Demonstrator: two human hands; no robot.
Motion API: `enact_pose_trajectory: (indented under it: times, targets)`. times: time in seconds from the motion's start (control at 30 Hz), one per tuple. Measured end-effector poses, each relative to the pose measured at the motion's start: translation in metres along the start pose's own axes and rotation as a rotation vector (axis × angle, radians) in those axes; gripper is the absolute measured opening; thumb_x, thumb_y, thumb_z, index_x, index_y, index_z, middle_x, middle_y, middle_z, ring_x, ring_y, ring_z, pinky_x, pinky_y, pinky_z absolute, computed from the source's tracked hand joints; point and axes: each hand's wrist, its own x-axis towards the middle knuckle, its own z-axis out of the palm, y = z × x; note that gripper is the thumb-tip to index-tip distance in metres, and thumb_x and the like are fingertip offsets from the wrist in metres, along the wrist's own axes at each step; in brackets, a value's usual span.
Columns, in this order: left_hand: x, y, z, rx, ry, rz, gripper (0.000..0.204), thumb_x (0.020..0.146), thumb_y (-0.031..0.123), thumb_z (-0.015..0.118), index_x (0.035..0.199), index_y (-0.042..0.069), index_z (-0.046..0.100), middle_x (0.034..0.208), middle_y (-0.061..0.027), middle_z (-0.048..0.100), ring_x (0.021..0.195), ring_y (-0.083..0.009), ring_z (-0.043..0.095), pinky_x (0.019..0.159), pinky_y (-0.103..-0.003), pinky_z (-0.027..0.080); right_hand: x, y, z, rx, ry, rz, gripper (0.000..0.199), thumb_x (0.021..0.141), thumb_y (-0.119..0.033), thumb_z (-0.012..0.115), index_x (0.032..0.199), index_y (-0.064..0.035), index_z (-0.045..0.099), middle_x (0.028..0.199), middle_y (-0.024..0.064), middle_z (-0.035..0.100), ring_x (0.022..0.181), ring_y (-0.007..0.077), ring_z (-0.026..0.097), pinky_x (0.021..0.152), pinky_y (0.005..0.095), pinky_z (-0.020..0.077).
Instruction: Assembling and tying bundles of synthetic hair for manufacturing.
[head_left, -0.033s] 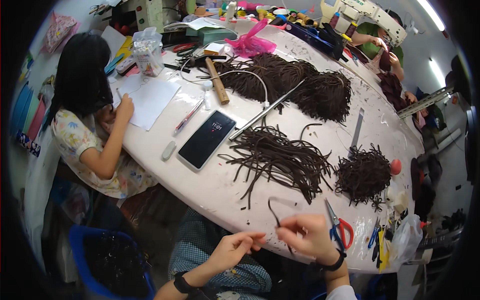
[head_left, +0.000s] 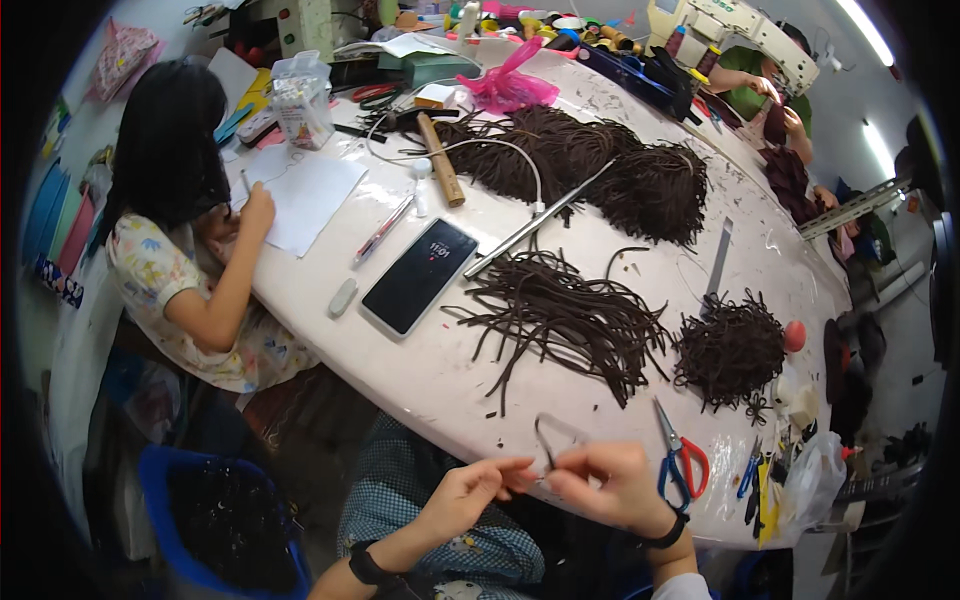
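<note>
Near the table's front edge my right hand [head_left: 612, 488] pinches a thin dark brown cord [head_left: 542, 437], which curves up above the fingertips. Close by on the left, my left hand [head_left: 470, 500] has its fingers drawn together beside the cord; what they hold, if anything, is hidden. Beyond my hands lies a loose bundle of long brown cords [head_left: 575, 320]. To its right sits a heap of short, looped cords [head_left: 735, 350]. Scissors [head_left: 682, 462] with red and blue handles rest just right of my right hand.
A phone [head_left: 420, 277], a metal rod [head_left: 540, 220] and a steel ruler [head_left: 717, 262] lie on the white table [head_left: 400, 385]. Larger cord bundles [head_left: 655, 190] are behind. A person [head_left: 190, 250] writes at left; another [head_left: 755, 90] works far right. A blue bin [head_left: 165, 530] stands lower left.
My right hand has shifted slightly left with the cord, so its fingertips are nearer my left hand. The whole view has moved a little.
</note>
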Motion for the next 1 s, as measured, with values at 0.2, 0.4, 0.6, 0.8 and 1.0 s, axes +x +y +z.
enact_pose_trajectory:
  times: [0.2, 0.4, 0.6, 0.8, 1.0]
  targets:
    - [0.0, 0.02, 0.003, -0.309, 0.087, -0.09, 0.036, 0.091, 0.022, 0.038, 0.114, -0.005, 0.046, 0.094, -0.0081, 0.057, 0.069, -0.009, 0.052, 0.063, -0.02, 0.043, -0.041, 0.041, 0.07, -0.143, -0.205, -0.123, 0.012, 0.07, -0.018, 0.065, 0.074, -0.0076, 0.06, 0.057, 0.0043, 0.055, 0.047, 0.0161, 0.054, 0.044, 0.0259, 0.0425]
    - [-0.014, 0.033, 0.004, -0.154, 0.165, -0.134, 0.028, 0.09, 0.012, 0.041, 0.109, -0.005, 0.051, 0.061, 0.0044, 0.041, 0.048, -0.0009, 0.031, 0.042, -0.014, 0.024, -0.047, 0.036, 0.075, -0.111, -0.165, -0.166, 0.013, 0.07, -0.016, 0.066, 0.077, -0.007, 0.06, 0.06, 0.0041, 0.056, 0.05, 0.0171, 0.055, 0.046, 0.0264, 0.043]
    - [-0.015, 0.027, 0.004, -0.083, 0.128, -0.134, 0.027, 0.088, 0.01, 0.044, 0.111, -0.003, 0.052, 0.064, 0.0014, 0.049, 0.054, -0.002, 0.041, 0.047, -0.014, 0.033, -0.027, 0.013, 0.057, -0.263, 0.25, -0.328, 0.021, 0.062, -0.001, 0.068, 0.082, -0.0054, 0.063, 0.069, 0.0059, 0.058, 0.053, 0.0154, 0.056, 0.043, 0.0231, 0.0431]
    - [-0.019, 0.026, 0.001, 0.252, 0.145, 0.01, 0.028, 0.087, 0.008, 0.046, 0.112, -0.002, 0.051, 0.075, -0.006, 0.06, 0.067, -0.0073, 0.053, 0.061, -0.02, 0.044, -0.01, 0.013, 0.06, -0.536, 0.169, -0.46, 0.029, 0.062, 0.0, 0.063, 0.09, -0.0041, 0.061, 0.073, 0.0034, 0.055, 0.058, 0.0158, 0.051, 0.046, 0.0257, 0.0416]
    - [-0.033, 0.021, -0.008, 0.134, -0.016, -0.034, 0.041, 0.085, 0.006, 0.046, 0.124, -0.001, 0.037, 0.079, -0.0075, 0.062, 0.066, -0.0091, 0.056, 0.064, -0.022, 0.044, -0.012, 0.018, 0.063, -0.333, 0.199, -0.36, 0.028, 0.057, 0.0, 0.069, 0.083, -0.0064, 0.061, 0.074, 0.0037, 0.057, 0.058, 0.0184, 0.052, 0.047, 0.0264, 0.0414]
